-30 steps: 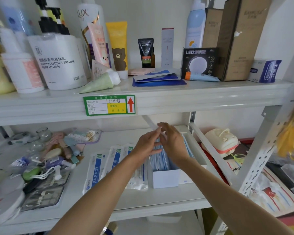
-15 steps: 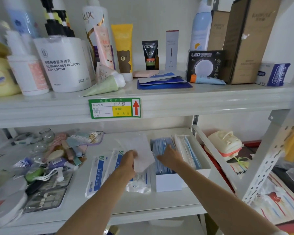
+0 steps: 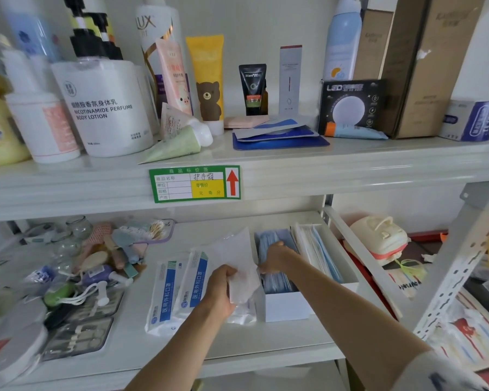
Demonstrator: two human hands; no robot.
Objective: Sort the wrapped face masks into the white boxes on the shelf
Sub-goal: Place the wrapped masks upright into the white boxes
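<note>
My left hand grips a white wrapped mask, held up over the flat pile of blue-and-white mask packs on the lower shelf. To its right stands a white box packed with upright blue masks. My right hand reaches into that box, fingers pressed against the blue masks. A second white box behind and to the right holds white and light-blue masks.
A heap of small toiletries, a manicure kit and round tins fills the lower shelf's left side. The upper shelf carries lotion bottles, tubes and cartons, with a green price tag on its edge. A slanted metal upright stands at right.
Both hands left the box top together: my left hand pulled a white wrapped mask out to the left over the pile, while my right hand dropped into the box of blue masks.
</note>
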